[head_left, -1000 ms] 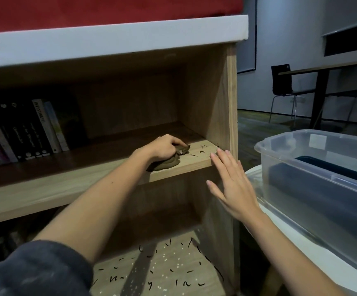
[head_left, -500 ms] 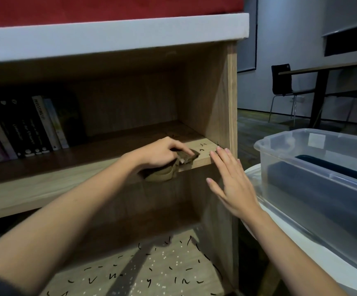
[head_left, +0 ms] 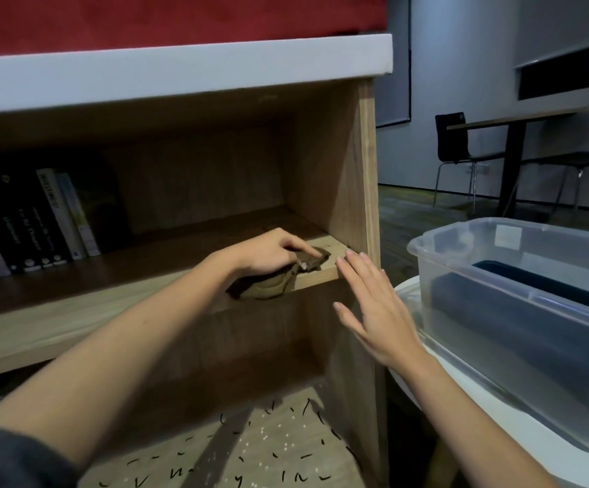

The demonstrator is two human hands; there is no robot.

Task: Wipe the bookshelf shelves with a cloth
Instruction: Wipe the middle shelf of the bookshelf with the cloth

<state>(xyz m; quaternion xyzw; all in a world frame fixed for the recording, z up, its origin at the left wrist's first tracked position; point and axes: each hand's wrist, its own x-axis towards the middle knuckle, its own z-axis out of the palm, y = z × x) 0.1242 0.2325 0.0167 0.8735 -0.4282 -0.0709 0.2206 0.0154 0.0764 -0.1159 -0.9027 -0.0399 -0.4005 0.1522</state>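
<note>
Down at the near right, the right hand [head_left: 374, 308] is held flat, its fingers straight, spread and holding nothing. It sits just beside the upright side panel [head_left: 367, 170], and I cannot tell whether the fingertips touch the wood. Just beyond, the left hand [head_left: 268, 253] has its fingers curled over a brown cloth [head_left: 268, 292]. The cloth is bunched at the right end of the middle shelf [head_left: 74, 322], and part of it droops over the front lip. It looks soft, light and limp, so it probably wipes best gathered under the palm rather than held by a corner. To the right the side panel blocks the stroke, while to the left the shelf runs open as far as the books [head_left: 39, 220] standing farther back. A clear plastic bin [head_left: 497, 262] on the white counter [head_left: 497, 417] crowds the right forearm.
</note>
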